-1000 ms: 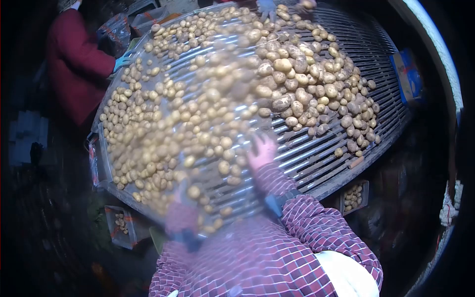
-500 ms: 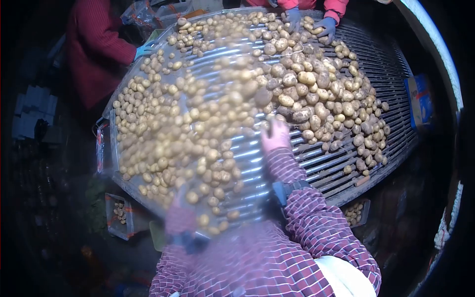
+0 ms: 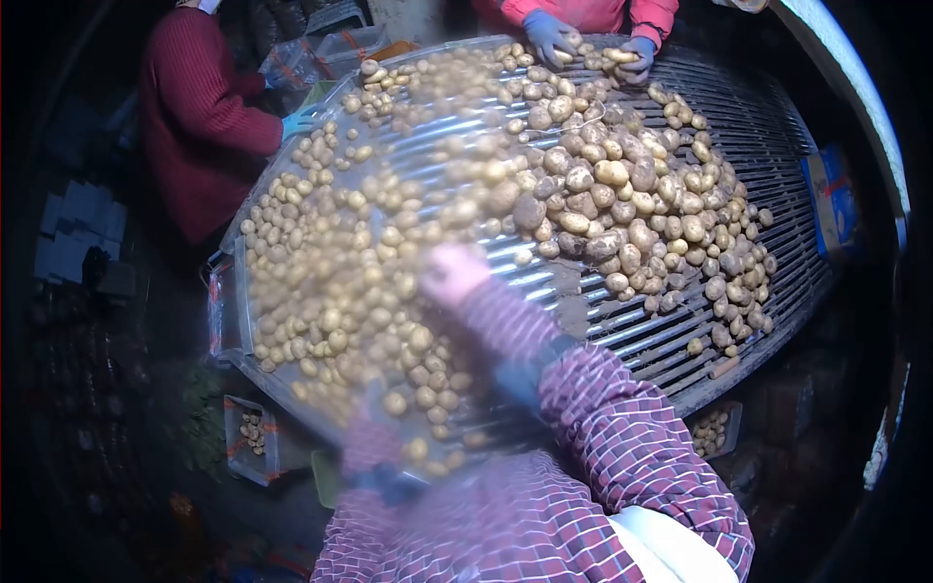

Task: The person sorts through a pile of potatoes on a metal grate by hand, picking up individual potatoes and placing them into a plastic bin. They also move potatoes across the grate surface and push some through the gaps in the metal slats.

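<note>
Many potatoes lie on a slatted metal table (image 3: pixel 530 267). Smaller pale potatoes (image 3: pixel 326 316) spread over its left side, partly behind a hazy blur. On the right is a heap of larger, dirtier potatoes (image 3: pixel 632 209). My right hand (image 3: pixel 455 274) is over the middle of the table, at the edge of the smaller potatoes; motion smears its fingers, so a potato in it cannot be made out. Close to the near edge, my left hand (image 3: pixel 372 428) is beside the nearest small potatoes. Haze hides its fingers.
Across the table, a person in a pink sleeve (image 3: pixel 649 14) handles potatoes with gloved hands (image 3: pixel 549 37). Another person in a dark red sweater (image 3: pixel 199 117) stands at the left edge. Crates of potatoes (image 3: pixel 255 442) sit below the near side. A blue box (image 3: pixel 828 202) is at the right.
My right hand has moved left from the edge of the large heap to the smaller potatoes. My left hand stays near the front edge. The view has shifted slightly.
</note>
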Tool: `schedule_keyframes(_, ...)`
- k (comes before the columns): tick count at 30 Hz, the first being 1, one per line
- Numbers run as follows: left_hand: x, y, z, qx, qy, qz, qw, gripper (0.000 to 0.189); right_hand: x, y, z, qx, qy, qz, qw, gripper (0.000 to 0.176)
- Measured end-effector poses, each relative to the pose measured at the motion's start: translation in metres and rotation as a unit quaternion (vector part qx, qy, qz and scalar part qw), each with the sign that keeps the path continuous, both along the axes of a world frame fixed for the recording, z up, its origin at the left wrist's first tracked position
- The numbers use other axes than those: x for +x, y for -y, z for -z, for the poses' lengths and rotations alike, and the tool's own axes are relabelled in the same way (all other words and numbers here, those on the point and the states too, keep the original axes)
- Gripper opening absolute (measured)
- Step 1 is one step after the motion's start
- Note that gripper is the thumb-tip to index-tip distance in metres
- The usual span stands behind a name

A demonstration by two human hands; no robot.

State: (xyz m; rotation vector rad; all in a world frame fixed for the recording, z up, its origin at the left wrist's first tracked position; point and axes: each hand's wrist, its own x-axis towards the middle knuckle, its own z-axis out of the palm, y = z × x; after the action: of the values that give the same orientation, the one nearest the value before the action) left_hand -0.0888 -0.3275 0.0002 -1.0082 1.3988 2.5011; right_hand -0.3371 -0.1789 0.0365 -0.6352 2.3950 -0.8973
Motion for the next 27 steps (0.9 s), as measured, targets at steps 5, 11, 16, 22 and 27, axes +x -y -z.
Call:
schedule_keyframes(5,0.007,0.003,0.006,0.050,0.002,-0.018,0.999,0.062,-0.070,-0.006,0.041,0.151,-0.277,0.058,0.947,0.036)
schedule_keyframes(11,0.007,0.000,0.005,0.049,-0.006,-0.003,0.999,0.063,0.020,-0.032,0.032,0.087,-0.029,0.061,0.994,0.045)
schedule_keyframes(16,0.015,-0.006,0.007,0.055,0.013,-0.002,0.998,0.063,0.078,-0.052,-0.023,-0.070,-0.017,-0.086,0.994,0.039)
schedule_keyframes(22,0.023,-0.006,0.006,0.062,0.024,0.011,0.998,0.063,-0.117,-0.056,0.040,0.014,-0.458,0.120,0.881,0.032)
schedule_keyframes(27,0.028,-0.010,0.007,0.072,0.039,0.019,0.996,0.064,-0.152,-0.036,0.033,0.273,-0.202,0.051,0.939,0.057)
